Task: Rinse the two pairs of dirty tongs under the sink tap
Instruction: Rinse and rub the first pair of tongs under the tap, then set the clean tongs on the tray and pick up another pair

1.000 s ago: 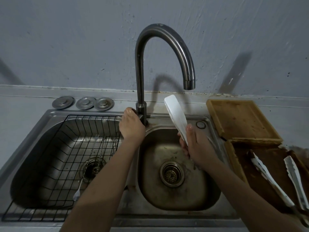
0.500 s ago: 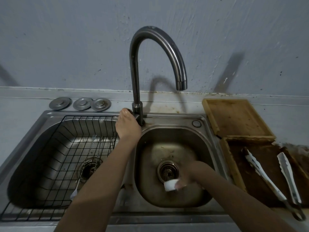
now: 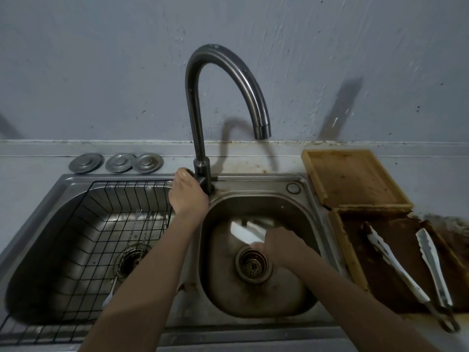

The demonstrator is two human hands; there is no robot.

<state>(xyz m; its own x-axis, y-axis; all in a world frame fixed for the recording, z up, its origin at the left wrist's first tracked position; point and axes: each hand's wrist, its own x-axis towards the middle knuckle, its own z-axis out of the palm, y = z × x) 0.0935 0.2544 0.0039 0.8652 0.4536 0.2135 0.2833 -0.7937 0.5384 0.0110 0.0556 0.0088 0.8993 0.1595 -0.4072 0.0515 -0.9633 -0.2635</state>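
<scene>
Gripping: right hand curls round blurred white tongs low in the right basin, above the drain.
Left hand: left hand wraps the tap lever at its base.
Tongs axis: long side runs up-left from the fist toward the basin's back wall.
Room: bare steel on every side.
Second tongs: second tongs lie on the tray, tips away, hinge near.

- One head-worn camera looked forward and down, close over the double sink.
- It faced the wall; the wide lens apparently bent the edges.
</scene>
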